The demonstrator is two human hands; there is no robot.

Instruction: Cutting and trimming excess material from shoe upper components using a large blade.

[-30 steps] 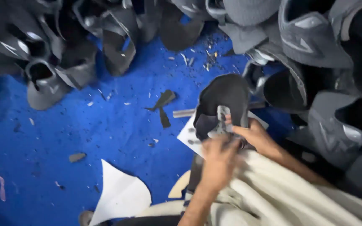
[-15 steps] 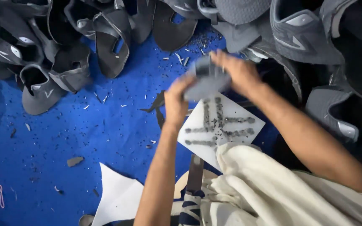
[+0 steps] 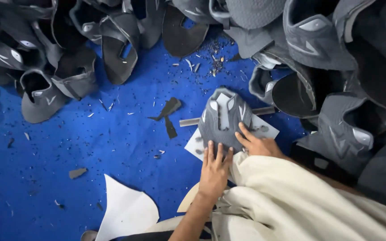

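Pressing flat, unclenched fingers of both our left hand (image 3: 214, 172) and right hand (image 3: 259, 143) on the grey shoe upper (image 3: 223, 117), we risk sliding it off the white sheet (image 3: 264, 129) toward twelve o'clock.

No packages, labels, signs or screens are in view. The scene holds only loose grey shoe uppers, offcuts and plain unprinted white sheets on a blue floor covering; none bears a tag or wrapper.
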